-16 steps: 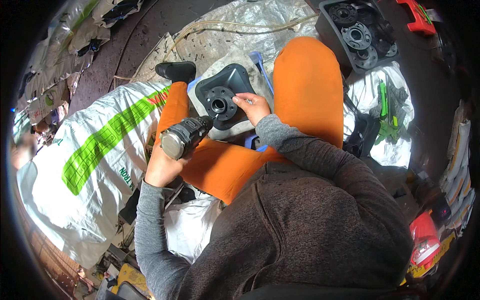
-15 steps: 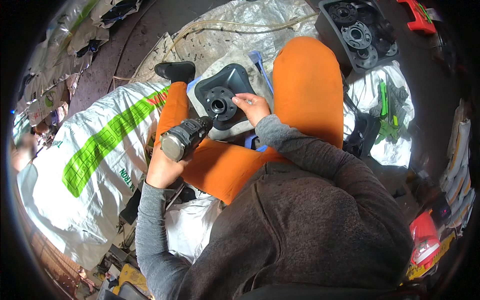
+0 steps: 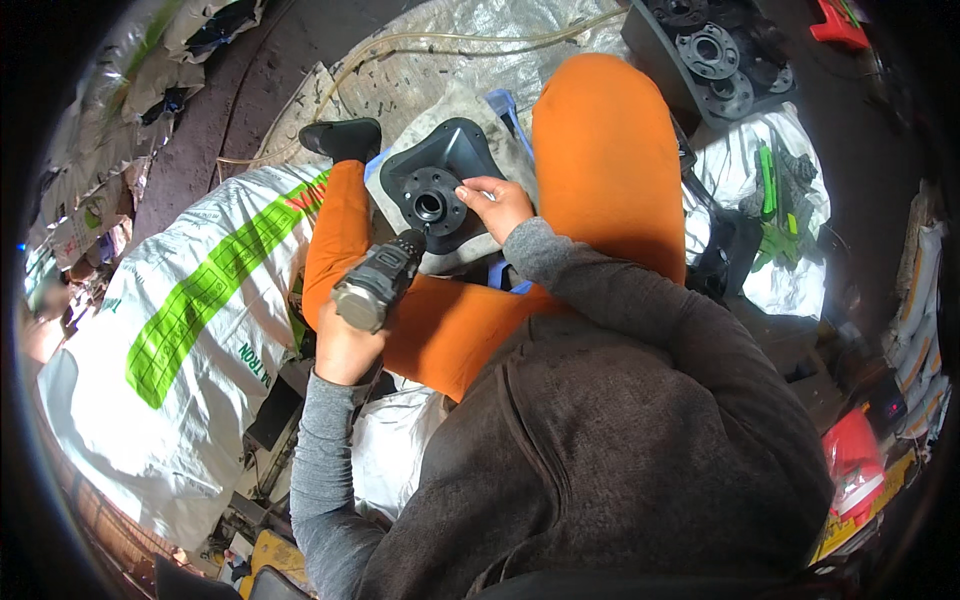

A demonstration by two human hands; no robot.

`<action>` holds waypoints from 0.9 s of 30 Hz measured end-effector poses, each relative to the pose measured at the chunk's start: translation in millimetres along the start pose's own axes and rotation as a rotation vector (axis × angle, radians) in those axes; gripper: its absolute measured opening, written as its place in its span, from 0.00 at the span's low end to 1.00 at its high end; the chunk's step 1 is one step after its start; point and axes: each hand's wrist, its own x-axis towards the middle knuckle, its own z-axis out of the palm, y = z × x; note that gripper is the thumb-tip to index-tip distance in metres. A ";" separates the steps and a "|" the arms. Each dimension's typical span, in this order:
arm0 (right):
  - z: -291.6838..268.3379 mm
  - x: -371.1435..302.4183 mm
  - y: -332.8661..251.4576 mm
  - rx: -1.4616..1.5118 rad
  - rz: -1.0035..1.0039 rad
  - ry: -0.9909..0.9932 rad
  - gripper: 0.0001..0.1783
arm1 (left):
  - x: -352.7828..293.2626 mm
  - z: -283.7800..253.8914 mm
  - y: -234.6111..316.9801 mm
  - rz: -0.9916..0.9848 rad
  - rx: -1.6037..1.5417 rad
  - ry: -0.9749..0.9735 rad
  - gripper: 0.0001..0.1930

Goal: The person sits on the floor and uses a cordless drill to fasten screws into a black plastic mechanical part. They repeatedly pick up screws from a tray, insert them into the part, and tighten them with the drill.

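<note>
A cordless drill [image 3: 379, 283] is gripped in my left hand [image 3: 347, 348], its body partly covering the fingers. Its chuck points up and away, with the tip at the near edge of a round black flange [image 3: 447, 189]. That flange has a ring of small holes about a central bore and sits on a larger black square-based housing [image 3: 462, 143] between my legs. My right hand [image 3: 500, 208] pinches the flange's right rim between thumb and fingers; whether a small part is also held there cannot be seen.
A grey bin [image 3: 648, 40] of black flanges stands at the far right, beside a white sack [image 3: 800, 265] with green-handled tools. A large white and green sack [image 3: 190, 330] lies to my left. A thin hose [image 3: 440, 42] crosses the plastic sheet beyond the housing.
The whole view has shifted slightly. The drill has tilted more upright, and its tip stays near the flange's edge. My right hand keeps its place at the rim.
</note>
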 end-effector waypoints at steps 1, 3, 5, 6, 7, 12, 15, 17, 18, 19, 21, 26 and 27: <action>0.6 -0.1 1.6 -0.047 -0.018 0.002 0.20 | -4.7 2.9 3.9 -0.070 0.006 -0.025 0.20; -0.3 4.7 2.8 -0.137 -0.104 0.031 0.18 | -16.2 6.6 15.1 -0.015 -0.022 0.105 0.19; -3.3 6.8 3.9 -0.161 -0.136 0.059 0.15 | -32.0 12.2 29.4 0.131 -0.107 0.250 0.18; -5.3 8.3 3.1 -0.099 -0.179 0.077 0.15 | -42.7 12.3 36.1 -0.075 -0.258 0.194 0.17; -7.2 7.9 1.8 -0.068 -0.158 0.074 0.15 | -52.1 14.1 42.4 -0.145 -0.361 0.201 0.16; -37.0 -9.9 -13.1 0.615 0.235 -0.354 0.17 | -76.5 33.1 57.6 -0.005 -0.325 0.276 0.14; -37.1 -27.6 -22.0 0.847 0.258 -0.616 0.17 | -82.1 48.7 56.9 -0.147 -0.417 0.211 0.13; -37.4 -33.6 -27.5 0.886 0.346 -0.593 0.17 | -83.5 55.9 55.0 -0.140 -0.453 0.221 0.13; -37.2 -35.0 -29.4 0.911 0.367 -0.607 0.17 | -82.9 59.1 54.4 -0.091 -0.467 0.255 0.13; -36.7 -35.7 -30.5 0.930 0.386 -0.592 0.17 | -82.5 61.0 53.8 -0.067 -0.473 0.270 0.14; -35.5 -35.0 -30.6 0.953 0.388 -0.656 0.16 | -80.1 63.7 53.8 -0.017 -0.485 0.300 0.14; -32.7 -33.7 -25.1 0.886 0.409 -0.689 0.14 | -74.2 62.3 58.1 -0.007 -0.436 0.321 0.14; -32.3 -33.8 -24.8 0.880 0.401 -0.709 0.14 | -73.8 61.1 59.2 -0.028 -0.468 0.305 0.13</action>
